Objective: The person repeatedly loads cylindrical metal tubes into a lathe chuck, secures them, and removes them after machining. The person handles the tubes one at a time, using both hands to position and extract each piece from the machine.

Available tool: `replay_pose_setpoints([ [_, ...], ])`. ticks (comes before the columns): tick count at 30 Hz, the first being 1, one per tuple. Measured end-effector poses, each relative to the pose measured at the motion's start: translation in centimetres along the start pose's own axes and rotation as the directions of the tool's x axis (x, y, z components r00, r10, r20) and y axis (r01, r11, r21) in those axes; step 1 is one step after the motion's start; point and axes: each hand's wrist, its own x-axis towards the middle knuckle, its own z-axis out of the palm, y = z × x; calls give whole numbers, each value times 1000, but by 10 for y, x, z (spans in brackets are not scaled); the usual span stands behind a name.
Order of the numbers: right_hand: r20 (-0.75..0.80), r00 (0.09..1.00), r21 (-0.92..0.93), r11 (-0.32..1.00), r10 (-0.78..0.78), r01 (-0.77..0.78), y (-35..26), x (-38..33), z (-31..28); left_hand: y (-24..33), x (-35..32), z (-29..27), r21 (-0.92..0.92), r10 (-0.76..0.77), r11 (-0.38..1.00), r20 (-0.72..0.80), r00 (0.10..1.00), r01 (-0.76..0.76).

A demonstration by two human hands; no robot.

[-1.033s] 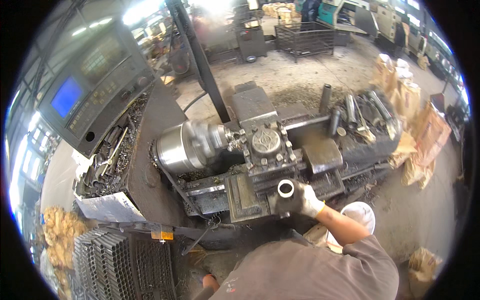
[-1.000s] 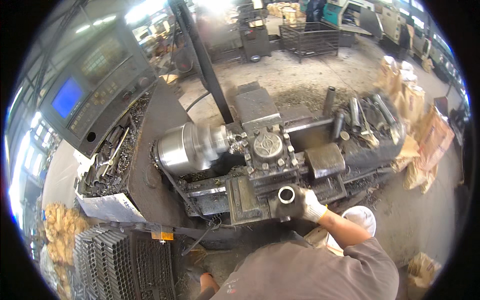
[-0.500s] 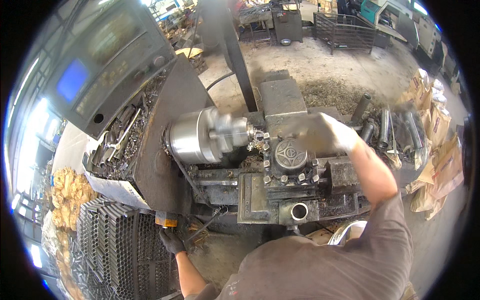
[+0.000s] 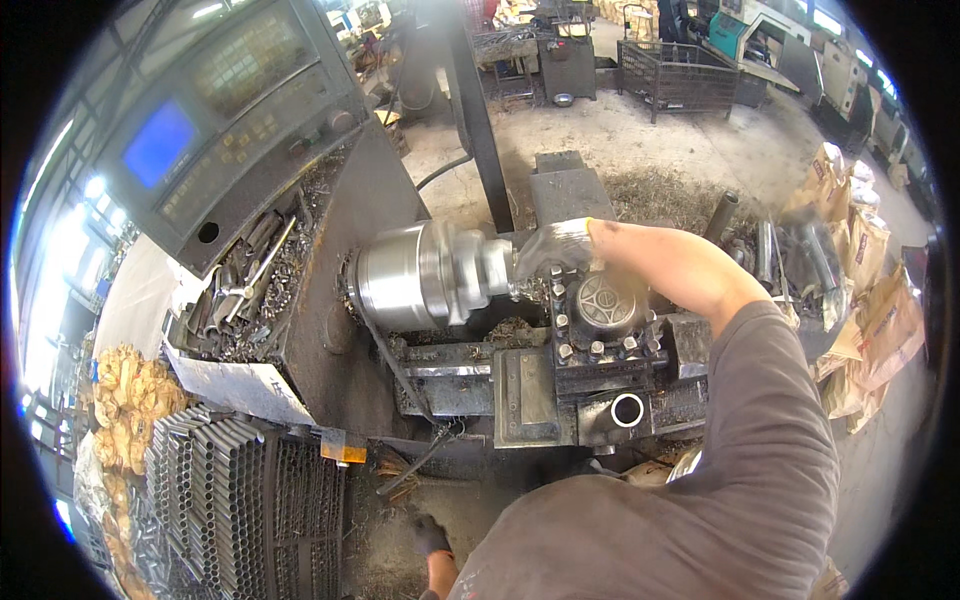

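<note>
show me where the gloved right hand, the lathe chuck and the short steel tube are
right hand (image 4: 556,250): head view, on the glove's back.
lathe chuck (image 4: 410,275): head view, on its shiny round body.
short steel tube (image 4: 627,410): head view, on its open end's rim.

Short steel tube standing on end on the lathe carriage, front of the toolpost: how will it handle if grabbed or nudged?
The short tube looks thick-walled bare metal, so probably rigid and heavy for its size. It stands open end up; a sideways push could tip it, and then it would likely roll. Its shiny surface may be slick; the right hand wears a glove.
</note>
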Motion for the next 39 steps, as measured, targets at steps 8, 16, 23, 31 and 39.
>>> replay_pose_setpoints([
  [8,-45,998,497,866,-40,57,-32,5,-2,-92,-11,-42,759,-151,640,276,949,-119],
  [16,-520,843,-76,975,142,-211,-32,-40,-37,-26,18,16,706,87,586,432,898,-397],
  [23,-223,944,-408,856,244,-318,-22,42,2,102,-35,91,482,466,596,445,765,-643],
  [31,173,903,-267,901,394,-342,26,45,-37,239,-147,173,170,780,277,535,324,-946],
  [39,123,990,-735,677,64,47,62,58,-30,385,-250,287,36,764,-515,473,-439,-857],
])
